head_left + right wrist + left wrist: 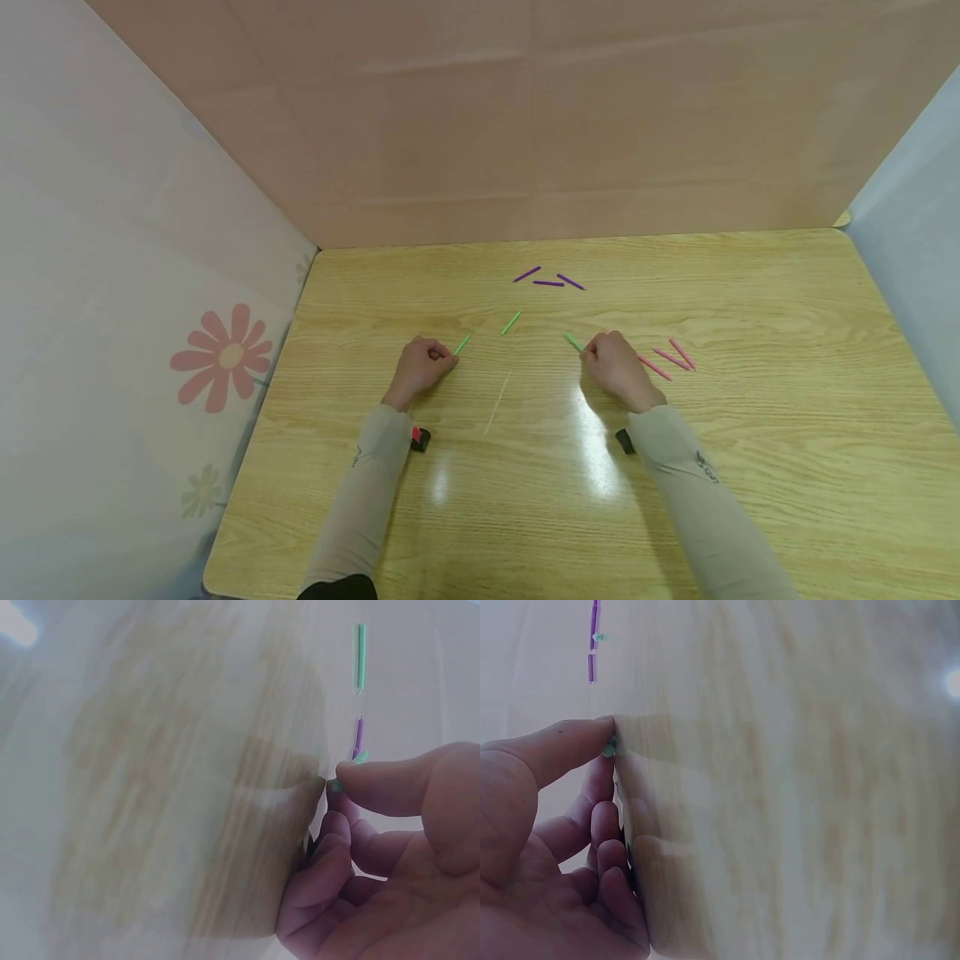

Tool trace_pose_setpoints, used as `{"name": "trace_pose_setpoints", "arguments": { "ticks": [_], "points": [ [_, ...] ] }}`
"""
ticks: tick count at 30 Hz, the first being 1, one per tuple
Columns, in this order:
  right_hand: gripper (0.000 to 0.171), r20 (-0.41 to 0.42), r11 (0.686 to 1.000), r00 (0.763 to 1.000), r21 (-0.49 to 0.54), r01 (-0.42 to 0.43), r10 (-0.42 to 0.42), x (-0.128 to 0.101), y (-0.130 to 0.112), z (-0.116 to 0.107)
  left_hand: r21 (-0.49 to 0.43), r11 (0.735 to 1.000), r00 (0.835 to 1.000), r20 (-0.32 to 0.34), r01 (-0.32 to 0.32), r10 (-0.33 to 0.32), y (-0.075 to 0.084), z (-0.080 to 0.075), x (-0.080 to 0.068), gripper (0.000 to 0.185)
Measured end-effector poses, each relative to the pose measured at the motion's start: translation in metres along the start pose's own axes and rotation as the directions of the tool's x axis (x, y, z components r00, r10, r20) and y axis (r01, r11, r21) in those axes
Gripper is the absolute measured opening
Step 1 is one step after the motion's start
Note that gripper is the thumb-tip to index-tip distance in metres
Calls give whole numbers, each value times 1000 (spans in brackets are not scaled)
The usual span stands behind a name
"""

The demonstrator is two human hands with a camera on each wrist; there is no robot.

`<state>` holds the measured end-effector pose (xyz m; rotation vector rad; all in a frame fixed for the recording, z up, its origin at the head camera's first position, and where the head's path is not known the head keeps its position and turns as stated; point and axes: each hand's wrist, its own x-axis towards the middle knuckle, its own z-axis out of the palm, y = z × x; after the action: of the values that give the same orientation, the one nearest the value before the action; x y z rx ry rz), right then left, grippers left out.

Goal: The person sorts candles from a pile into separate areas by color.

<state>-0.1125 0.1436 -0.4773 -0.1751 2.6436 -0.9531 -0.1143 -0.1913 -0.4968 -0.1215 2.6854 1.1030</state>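
My left hand rests low over the table and pinches the near end of a thin green stick between thumb and index finger. In the left wrist view only a bit of that stick shows at the fingertips, and the other fingers curl loosely at the tabletop. On the right, my right hand pinches a second green stick, its far end pointing up and left. A third green stick with a tapered tip lies slanted between the two hands, a little farther off, touched by neither.
Three purple sticks lie toward the back of the wooden table. Right beside the right hand are three pink sticks, lying slanted. A brown panel rises behind the table, and a flower-patterned sheet hangs along the left.
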Motion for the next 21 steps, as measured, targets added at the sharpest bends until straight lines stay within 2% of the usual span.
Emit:
{"name": "trace_pose_setpoints", "arguments": {
  "ticks": [21],
  "points": [
    [28, 7, 1000, 1000, -5, 11, -11, 0, -1, 1, 15, 1000, 1000, -3, -1, 1, -1, 0, 1, 19]
  ]
}}
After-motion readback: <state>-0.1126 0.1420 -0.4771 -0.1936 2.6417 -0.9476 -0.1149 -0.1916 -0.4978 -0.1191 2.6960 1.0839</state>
